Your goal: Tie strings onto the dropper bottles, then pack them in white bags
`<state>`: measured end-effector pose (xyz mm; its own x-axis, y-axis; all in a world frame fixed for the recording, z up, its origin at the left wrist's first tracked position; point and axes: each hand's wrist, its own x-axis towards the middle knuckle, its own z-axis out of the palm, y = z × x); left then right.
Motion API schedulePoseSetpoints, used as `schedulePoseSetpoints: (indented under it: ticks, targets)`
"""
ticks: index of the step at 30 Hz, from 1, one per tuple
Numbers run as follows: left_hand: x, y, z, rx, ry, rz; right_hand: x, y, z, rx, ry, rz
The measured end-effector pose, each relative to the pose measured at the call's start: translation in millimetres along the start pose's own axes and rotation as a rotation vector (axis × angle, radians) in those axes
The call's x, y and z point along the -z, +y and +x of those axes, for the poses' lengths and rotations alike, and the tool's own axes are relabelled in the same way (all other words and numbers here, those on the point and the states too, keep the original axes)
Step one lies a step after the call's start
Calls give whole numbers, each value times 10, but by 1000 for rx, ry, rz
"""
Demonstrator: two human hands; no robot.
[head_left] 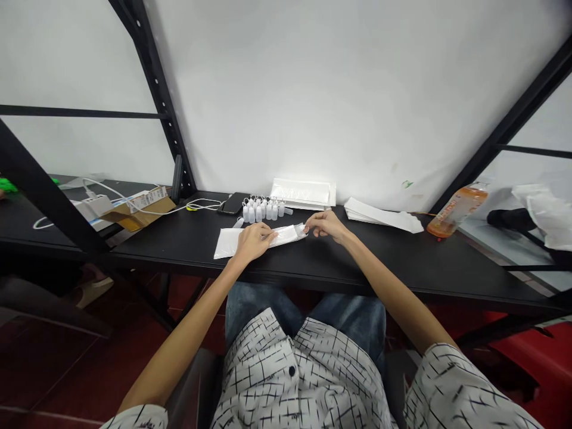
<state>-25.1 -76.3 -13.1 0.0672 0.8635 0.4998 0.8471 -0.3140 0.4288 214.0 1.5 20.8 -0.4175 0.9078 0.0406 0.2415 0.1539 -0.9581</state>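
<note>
A long, flat white packet (286, 236) with a shiny clear film lies near the table's front edge. My left hand (254, 241) rests over its middle, with the thumb and fingers closed on it. At the packet's right end, the fingers of my right hand (327, 225) are pinched together by a small whitish loop; what exactly they grip is too small to make out. Just behind the packet stands a cluster of small white dropper-like bottles (259, 213) with loops on top. One more small bottle (238, 223) leans by the packet's left part.
Flat white packets (304, 193) lie against the wall, and a stack of white strips (379, 215) is to the right. An orange bottle (458, 211) lies by the right frame post. Leftward are a black phone (233, 204), a white cable and an open cardboard box (138, 210).
</note>
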Motion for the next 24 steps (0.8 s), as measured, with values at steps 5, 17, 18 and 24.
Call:
schedulePoseSetpoints:
  ticks: [5,17,18,24]
  targets:
    - [-10,23,-5,-20,8,28,-108,40,-37,55,-207,-104]
    - [-6,11,-15,-3,19,44,-166,-299,786,286,294,-545]
    - [-8,9,-18,-6,23,45,-239,-325,869,262,277,-634]
    - [-10,25,-25,-4,10,66,-437,-365,959,254,272,-877]
